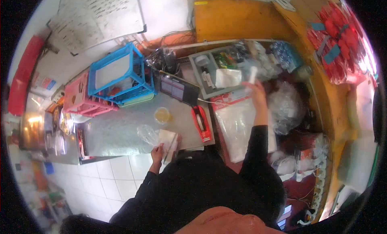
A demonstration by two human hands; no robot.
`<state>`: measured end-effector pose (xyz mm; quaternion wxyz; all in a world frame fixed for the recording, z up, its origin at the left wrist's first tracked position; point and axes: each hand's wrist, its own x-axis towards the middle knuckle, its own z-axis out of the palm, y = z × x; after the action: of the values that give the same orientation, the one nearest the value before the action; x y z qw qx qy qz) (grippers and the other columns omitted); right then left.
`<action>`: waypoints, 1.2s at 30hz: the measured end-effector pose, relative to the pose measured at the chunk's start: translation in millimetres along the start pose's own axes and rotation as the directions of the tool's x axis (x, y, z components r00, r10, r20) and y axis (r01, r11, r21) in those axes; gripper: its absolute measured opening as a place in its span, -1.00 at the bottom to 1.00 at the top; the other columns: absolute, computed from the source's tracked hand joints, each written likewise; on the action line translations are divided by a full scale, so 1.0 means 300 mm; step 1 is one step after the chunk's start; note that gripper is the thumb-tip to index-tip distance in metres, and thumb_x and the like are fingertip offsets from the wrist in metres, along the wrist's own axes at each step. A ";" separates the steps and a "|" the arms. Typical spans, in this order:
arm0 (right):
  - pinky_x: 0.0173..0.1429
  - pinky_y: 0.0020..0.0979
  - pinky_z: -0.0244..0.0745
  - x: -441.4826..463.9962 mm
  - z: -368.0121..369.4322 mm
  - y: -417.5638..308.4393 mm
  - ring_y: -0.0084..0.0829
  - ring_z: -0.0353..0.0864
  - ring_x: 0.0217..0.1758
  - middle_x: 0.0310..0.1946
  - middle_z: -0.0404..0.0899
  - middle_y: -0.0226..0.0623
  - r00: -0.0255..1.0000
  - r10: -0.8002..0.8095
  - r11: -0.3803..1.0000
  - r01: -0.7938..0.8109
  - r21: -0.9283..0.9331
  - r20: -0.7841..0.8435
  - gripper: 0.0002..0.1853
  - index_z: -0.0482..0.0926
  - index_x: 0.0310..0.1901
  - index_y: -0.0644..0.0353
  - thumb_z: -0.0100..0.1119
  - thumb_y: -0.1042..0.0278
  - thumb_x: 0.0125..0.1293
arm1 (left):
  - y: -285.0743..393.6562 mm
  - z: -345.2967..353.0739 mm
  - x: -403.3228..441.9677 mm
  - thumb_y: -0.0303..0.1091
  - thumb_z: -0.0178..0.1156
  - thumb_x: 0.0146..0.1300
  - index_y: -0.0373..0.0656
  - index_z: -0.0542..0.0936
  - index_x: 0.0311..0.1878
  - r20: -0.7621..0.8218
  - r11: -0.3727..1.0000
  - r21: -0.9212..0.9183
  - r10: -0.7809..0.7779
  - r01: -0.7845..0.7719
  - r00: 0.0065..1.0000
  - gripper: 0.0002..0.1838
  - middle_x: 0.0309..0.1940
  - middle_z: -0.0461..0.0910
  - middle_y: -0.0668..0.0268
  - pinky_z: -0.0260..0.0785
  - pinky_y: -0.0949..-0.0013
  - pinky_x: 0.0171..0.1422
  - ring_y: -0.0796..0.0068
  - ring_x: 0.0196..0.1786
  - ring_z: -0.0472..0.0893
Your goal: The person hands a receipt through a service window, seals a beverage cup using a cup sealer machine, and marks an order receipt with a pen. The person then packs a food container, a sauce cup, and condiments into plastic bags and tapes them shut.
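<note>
At the table's front edge, my left hand (157, 153) has its fingers closed on a small pale paper pad (167, 138). A crumpled clear plastic bag (148, 134) lies beside the pad, and a clear cup (162, 115) with yellowish contents stands just behind. My right hand (256, 92) is stretched out to the right, blurred, with its fingers around a small white stick-like object (253, 74) whose kind I cannot make out. Below that arm lies a stack of clear plastic bags (236, 127). The grey tray (199, 81), with packets and small tubes, is left of this hand.
A red tape dispenser (201, 124) sits on the metal table (109, 131), in front of a dark tablet-like screen (179, 90). Blue (93, 85) and pink (76, 97) plastic baskets stand at the left. Bundled clear plastic (287, 107) and red packets (332, 44) are on the right.
</note>
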<state>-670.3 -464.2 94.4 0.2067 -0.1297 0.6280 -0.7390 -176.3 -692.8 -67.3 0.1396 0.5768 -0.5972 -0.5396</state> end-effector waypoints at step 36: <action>-0.13 -0.17 0.51 0.209 0.506 0.392 -0.09 0.62 -0.29 -0.43 0.63 -0.13 0.911 -0.250 0.190 0.379 -0.905 0.329 -0.83 0.69 -0.33 0.09 0.26 0.33 -0.02 | -0.058 -0.020 0.047 0.06 0.25 0.18 -0.26 0.67 -0.28 0.006 0.986 -0.020 0.168 -0.168 0.986 -0.54 -0.57 0.62 0.26 0.40 0.31 -0.37 0.47 -0.57 0.55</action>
<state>-640.5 -641.1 1.5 -0.0365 -0.3925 0.8909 -0.2255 -166.5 -703.1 -85.3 0.1879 0.5212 -0.6388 -0.5338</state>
